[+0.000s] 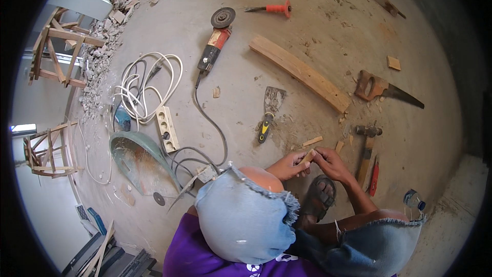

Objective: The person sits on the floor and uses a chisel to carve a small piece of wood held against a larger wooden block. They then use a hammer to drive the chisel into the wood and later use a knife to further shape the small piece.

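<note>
A small wood piece (308,157) is pinched between my two hands, just in front of my knees. My left hand (291,166) grips its lower end with curled fingers. At the upper end, my right hand (330,163) has its thumb and fingertips closed on it. Beyond them on the floor lie thin wood offcuts (313,141). To the right of my right hand are a hammer (367,149) and a red-handled tool (374,177). A scraper (267,115) with a black and yellow handle lies ahead on the left.
Farther off lie a wooden beam (302,74), a handsaw (382,90), an angle grinder (215,43) and a red-gripped chisel (274,8). A power strip (166,128) with coiled cable and a green scoop-shaped container (138,161) stand left. Rubble (105,51) lines the far left; a bottle (413,200) lies right.
</note>
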Action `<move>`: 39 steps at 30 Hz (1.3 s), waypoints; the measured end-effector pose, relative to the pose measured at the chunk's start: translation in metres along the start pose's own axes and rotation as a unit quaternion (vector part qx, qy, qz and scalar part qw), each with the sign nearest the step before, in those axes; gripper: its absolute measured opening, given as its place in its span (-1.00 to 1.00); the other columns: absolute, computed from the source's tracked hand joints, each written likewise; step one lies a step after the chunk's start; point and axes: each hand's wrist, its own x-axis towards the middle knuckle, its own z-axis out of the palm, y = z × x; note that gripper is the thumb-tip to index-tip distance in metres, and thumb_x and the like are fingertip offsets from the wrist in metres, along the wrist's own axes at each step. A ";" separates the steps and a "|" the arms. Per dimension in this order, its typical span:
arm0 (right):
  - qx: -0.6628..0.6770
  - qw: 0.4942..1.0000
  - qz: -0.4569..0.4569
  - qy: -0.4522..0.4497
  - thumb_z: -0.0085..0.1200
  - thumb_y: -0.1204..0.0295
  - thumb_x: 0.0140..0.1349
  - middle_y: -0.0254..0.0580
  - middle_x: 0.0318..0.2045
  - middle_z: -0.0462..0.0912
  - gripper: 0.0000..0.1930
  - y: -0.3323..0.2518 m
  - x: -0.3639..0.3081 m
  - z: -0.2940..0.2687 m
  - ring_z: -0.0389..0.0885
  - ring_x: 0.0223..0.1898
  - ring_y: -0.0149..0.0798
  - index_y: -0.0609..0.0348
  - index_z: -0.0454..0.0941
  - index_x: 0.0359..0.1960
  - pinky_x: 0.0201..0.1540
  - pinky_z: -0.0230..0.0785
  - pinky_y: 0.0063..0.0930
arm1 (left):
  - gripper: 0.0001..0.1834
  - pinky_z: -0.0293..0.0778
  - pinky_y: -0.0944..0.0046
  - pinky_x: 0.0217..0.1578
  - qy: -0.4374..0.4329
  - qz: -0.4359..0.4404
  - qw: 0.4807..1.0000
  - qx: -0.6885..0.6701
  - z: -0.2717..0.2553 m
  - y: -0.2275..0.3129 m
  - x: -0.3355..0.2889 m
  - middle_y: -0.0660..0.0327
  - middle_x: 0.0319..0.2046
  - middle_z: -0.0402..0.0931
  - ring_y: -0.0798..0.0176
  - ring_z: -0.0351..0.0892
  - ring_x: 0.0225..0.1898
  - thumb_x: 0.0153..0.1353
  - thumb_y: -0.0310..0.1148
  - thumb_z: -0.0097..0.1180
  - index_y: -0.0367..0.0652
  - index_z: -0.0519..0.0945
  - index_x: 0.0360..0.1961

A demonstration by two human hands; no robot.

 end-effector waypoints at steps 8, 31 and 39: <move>-0.273 0.937 0.065 0.209 -0.03 0.24 0.40 0.23 -0.38 0.60 -0.72 0.033 -0.029 -0.075 0.57 -0.28 0.32 0.24 0.51 -0.26 -0.22 0.39 0.03 | -0.49 0.56 0.36 -0.28 0.224 0.071 0.970 -0.069 -0.081 -0.032 -0.042 0.11 -0.14 0.60 0.35 0.58 -0.26 0.35 -0.33 0.14 -0.22 0.30 0.26; -0.085 0.888 0.233 0.387 0.11 0.35 0.27 -0.15 -0.39 0.59 -0.71 0.124 -0.170 -0.129 0.69 -0.36 -0.15 0.16 0.35 -0.06 -0.34 0.53 -0.33 | -0.53 0.35 0.48 -0.38 0.105 0.137 0.952 -0.255 -0.076 0.116 -0.069 0.23 -0.31 0.51 0.47 0.37 -0.42 0.49 -0.24 -0.02 -0.09 0.26 0.35; -0.245 0.932 0.075 0.254 -0.10 0.16 0.50 -0.16 -0.42 0.51 -0.68 -0.128 -0.070 -0.145 0.42 -0.39 -0.25 0.20 0.39 -0.19 -0.28 0.32 -0.28 | -0.50 0.30 0.41 -0.39 -0.011 0.117 0.966 -0.230 -0.049 0.130 -0.026 0.32 -0.42 0.37 0.46 0.33 -0.42 0.52 -0.22 -0.09 -0.15 0.23 0.39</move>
